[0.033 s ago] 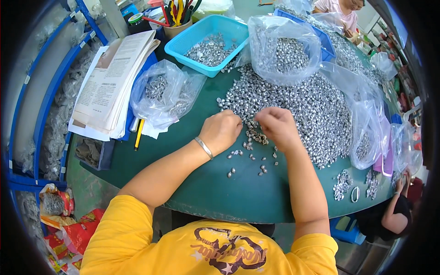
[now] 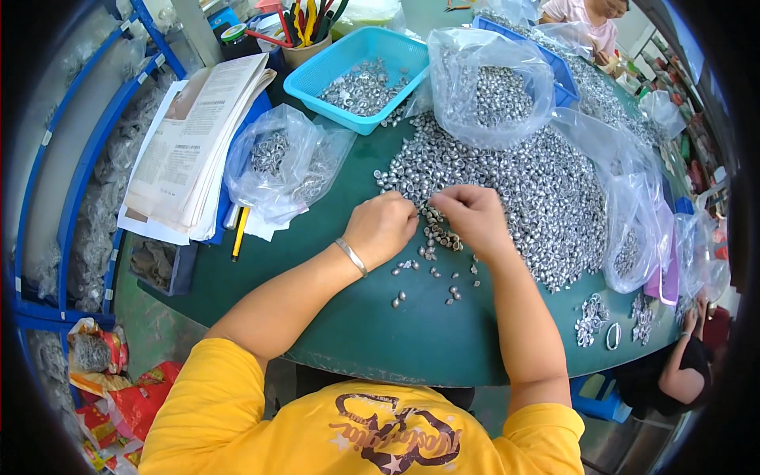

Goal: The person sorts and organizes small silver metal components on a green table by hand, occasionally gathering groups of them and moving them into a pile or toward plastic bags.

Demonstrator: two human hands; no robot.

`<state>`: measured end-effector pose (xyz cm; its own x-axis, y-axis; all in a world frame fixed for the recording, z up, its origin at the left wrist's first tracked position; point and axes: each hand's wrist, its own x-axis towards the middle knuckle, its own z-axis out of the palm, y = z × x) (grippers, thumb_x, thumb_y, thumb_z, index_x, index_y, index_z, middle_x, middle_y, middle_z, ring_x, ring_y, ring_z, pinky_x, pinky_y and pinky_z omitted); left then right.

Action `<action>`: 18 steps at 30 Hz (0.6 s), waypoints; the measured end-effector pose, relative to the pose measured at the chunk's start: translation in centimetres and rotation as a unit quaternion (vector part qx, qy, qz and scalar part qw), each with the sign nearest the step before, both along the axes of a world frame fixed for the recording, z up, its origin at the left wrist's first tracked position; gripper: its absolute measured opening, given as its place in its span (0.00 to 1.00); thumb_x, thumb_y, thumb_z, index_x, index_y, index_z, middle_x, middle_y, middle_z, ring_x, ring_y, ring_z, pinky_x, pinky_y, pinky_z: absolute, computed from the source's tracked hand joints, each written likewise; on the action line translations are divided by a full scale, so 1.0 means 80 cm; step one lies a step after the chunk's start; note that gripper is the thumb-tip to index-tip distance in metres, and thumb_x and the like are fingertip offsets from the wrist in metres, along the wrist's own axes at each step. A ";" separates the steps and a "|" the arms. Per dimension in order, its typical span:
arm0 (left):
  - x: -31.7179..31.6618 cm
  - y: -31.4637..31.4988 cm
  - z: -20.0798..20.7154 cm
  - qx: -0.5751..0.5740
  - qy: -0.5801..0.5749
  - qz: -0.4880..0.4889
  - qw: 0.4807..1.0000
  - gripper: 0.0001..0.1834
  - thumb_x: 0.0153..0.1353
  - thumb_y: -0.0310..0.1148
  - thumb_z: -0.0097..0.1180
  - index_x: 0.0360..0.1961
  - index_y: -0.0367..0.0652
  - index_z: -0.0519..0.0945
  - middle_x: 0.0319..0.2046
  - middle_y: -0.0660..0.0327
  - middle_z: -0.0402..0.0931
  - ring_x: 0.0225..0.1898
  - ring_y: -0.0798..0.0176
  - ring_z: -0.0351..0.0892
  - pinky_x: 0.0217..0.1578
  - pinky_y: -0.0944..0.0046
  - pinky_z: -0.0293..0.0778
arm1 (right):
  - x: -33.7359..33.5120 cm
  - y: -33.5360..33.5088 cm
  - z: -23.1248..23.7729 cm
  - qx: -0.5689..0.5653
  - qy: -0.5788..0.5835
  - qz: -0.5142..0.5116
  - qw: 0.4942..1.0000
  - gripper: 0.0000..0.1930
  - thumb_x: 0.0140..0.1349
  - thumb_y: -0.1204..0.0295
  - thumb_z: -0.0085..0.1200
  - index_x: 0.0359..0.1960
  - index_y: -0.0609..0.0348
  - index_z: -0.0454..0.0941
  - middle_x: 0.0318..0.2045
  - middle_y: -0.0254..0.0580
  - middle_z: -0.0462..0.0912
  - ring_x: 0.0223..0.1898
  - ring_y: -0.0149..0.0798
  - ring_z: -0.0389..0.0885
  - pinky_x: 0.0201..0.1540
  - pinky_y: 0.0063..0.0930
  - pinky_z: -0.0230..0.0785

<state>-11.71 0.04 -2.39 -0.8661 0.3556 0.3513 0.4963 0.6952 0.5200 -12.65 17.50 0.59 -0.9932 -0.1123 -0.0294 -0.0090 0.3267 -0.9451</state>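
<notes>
A broad heap of small silver metal pieces (image 2: 546,206) covers the middle of the green table (image 2: 380,332). At its near left edge is my left hand (image 2: 383,228), closed, with a silver bangle (image 2: 351,257) on the wrist. My right hand (image 2: 473,220) is also closed, thumb and forefinger pinched together just right of the left hand. Whatever either hand holds is too small or hidden to make out. Below and between the hands lie darker, brassy-looking pieces (image 2: 443,236) and several loose silver ones (image 2: 398,298).
A turquoise basket (image 2: 297,83) and a clear bag (image 2: 451,131) of silver pieces stand behind the heap. To the left are stacked papers (image 2: 170,166), a yellow pencil (image 2: 240,235) and another plastic bag (image 2: 317,170). Two other people (image 2: 592,24) are at the right side.
My right hand has shifted slightly left, bringing its fingertips closer to my left hand. The left hand stays nearly where it was.
</notes>
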 end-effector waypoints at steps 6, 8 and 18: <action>-0.016 -0.034 0.028 0.463 -0.374 0.052 0.802 0.05 0.54 0.28 0.58 0.32 0.39 0.77 0.22 0.67 0.72 0.21 0.77 0.66 0.16 0.76 0.59 | -0.016 -0.025 -0.021 0.252 0.232 0.050 0.938 0.09 0.54 0.68 0.54 0.32 0.59 0.81 0.26 0.48 0.81 0.27 0.45 0.80 0.33 0.34 0.71; -0.028 -0.060 0.022 0.619 -0.410 -0.058 0.668 0.04 0.56 0.28 0.54 0.30 0.41 0.74 0.27 0.64 0.73 0.21 0.77 0.63 0.14 0.79 0.54 | -0.020 -0.023 -0.017 0.166 0.157 0.053 0.972 0.09 0.55 0.68 0.53 0.31 0.61 0.80 0.24 0.45 0.81 0.25 0.41 0.78 0.31 0.31 0.70; -0.027 -0.019 0.017 0.288 -0.191 0.069 0.936 0.04 0.52 0.28 0.60 0.30 0.40 0.81 0.19 0.66 0.73 0.23 0.72 0.72 0.25 0.72 0.68 | -0.012 -0.020 -0.007 0.165 0.086 0.037 0.982 0.08 0.52 0.68 0.57 0.31 0.58 0.82 0.25 0.49 0.81 0.26 0.43 0.81 0.33 0.33 0.72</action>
